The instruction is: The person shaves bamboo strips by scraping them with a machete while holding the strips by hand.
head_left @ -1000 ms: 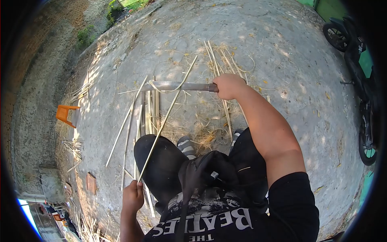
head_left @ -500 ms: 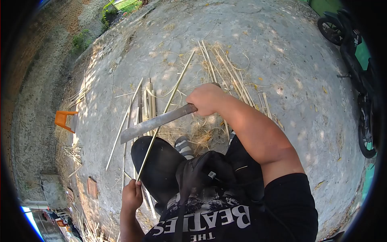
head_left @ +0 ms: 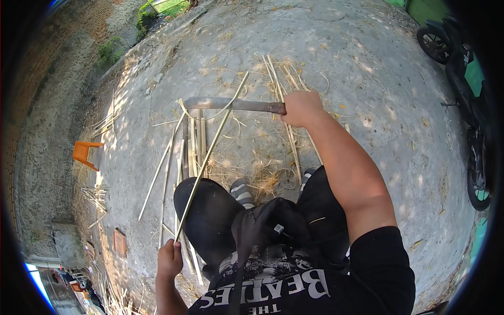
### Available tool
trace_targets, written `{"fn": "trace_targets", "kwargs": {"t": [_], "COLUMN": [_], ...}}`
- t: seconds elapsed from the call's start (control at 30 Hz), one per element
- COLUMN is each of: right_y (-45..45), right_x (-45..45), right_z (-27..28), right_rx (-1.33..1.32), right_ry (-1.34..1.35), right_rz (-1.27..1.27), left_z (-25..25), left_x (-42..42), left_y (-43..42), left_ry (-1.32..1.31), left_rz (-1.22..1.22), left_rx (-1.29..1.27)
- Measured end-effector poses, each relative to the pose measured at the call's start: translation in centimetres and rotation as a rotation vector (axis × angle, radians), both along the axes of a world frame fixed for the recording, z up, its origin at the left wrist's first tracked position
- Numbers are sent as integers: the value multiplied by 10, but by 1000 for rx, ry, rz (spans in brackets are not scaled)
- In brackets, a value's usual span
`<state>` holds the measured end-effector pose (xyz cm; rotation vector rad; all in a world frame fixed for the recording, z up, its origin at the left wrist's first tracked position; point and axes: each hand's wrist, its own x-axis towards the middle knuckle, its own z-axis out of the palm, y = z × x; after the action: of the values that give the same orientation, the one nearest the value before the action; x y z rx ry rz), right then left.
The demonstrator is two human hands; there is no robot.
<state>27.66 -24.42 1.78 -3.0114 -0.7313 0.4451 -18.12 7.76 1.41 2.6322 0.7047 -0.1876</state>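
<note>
My right hand is closed around the handle of a machete, whose blade points left. The blade lies across the far part of a long bamboo strip. A thin curled shaving shows by the blade's tip; whether it is still joined to the strip I cannot tell. My left hand pinches the strip's near end, low at the left. Between the two hands the strip slants over my left knee.
More bamboo strips lie on the concrete to the left, and others lie ahead. Shavings litter the ground by my feet. An orange stool and a brick are at left, a motorcycle at far right.
The machete has moved away from me along the strip, from near my knee toward its far end, and its blade has turned more level. My left hand has barely moved.
</note>
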Motion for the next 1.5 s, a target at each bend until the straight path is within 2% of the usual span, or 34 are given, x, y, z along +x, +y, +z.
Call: {"fn": "trace_targets", "kwargs": {"t": [0.1, 0.3, 0.4, 0.5, 0.6, 0.73, 0.93, 1.03, 1.13, 1.23, 1.33, 1.4, 1.47, 1.5], "right_y": [-5, 13, 24, 40, 41, 9, 3, 10, 29, 45, 31, 12, -8, -7], "right_x": [4, -24, -34, -56, -44, 10, 0, -5, -36, -53, -29, 3, 23, 20], "right_z": [2, 1, -14, -19, -23, -27, -12, -15, -7, -5, -4, -20, -30, -29], "right_rx": [170, 338, 414, 450, 419, 386, 333, 342, 322, 303, 292, 329, 344, 319], "right_ry": [-42, 79, -50, -108, -166, -133, -28, 55, -30, -40, -76, -57, -1, 1], "right_rz": [22, 185, 454, 578, 579, 74, -1, 203, 456, 584, 447, 172, -5, 0], "left_z": [-4, -8, -12, -7, -12, -18, 1, -3, -7, -3, 10, 18, 26, 24], "left_x": [-2, 0, 3, 4, -2, -19, -10, -4, 5, -1, -24, -39, -44, -41], "left_y": [0, -12, -15, -12, -6, 5, 4, 2, -1, 3, 13, 21, 21, 19], "left_ry": [-19, -23, -46, -28, -45, -75, -28, -30, -47, -35, -16, 0, 21, 51], "left_rz": [-17, 19, 51, 50, 14, -4, 15, 28, 0, 3, 17, 16, 18, -8], "left_rx": [26, 22, -34, -16, 0, -1, -43, -72, -48, -45, -61, -19, -8, 27]}}
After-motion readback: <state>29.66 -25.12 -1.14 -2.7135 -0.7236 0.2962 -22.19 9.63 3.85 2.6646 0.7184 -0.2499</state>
